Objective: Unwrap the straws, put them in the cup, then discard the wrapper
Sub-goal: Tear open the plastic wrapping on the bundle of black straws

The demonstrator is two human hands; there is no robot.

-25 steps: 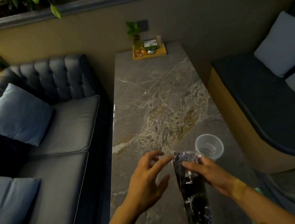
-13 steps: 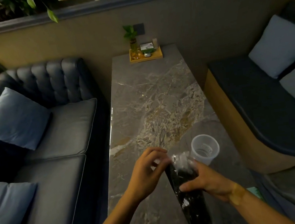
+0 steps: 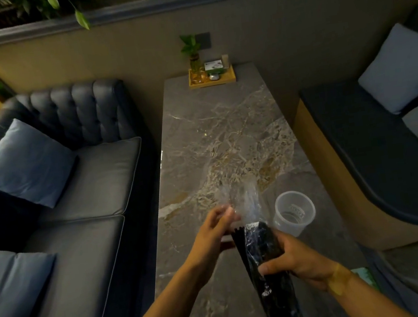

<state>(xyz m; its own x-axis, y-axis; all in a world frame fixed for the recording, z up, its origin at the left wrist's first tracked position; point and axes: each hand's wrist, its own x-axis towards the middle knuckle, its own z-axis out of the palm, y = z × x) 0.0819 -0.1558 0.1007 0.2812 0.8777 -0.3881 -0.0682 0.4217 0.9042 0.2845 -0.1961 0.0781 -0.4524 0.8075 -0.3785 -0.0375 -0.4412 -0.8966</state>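
A bundle of black straws [image 3: 263, 254] in a clear plastic wrapper [image 3: 244, 198] is held over the near end of the marble table [image 3: 215, 136]. My right hand [image 3: 294, 261] grips the bundle around its middle. My left hand [image 3: 212, 234] pinches the loose top of the wrapper, which stands stretched up beyond the straw tips. A clear plastic cup [image 3: 294, 212] stands upright and empty on the table just right of the straws.
A wooden tray [image 3: 212, 77] with a small plant and boxes sits at the table's far end. A dark sofa [image 3: 82, 189] with cushions runs along the left, a bench [image 3: 375, 153] with pillows along the right.
My left hand closed on the wrapper's top and pulled it up and open. My right hand slid down the bundle toward me.
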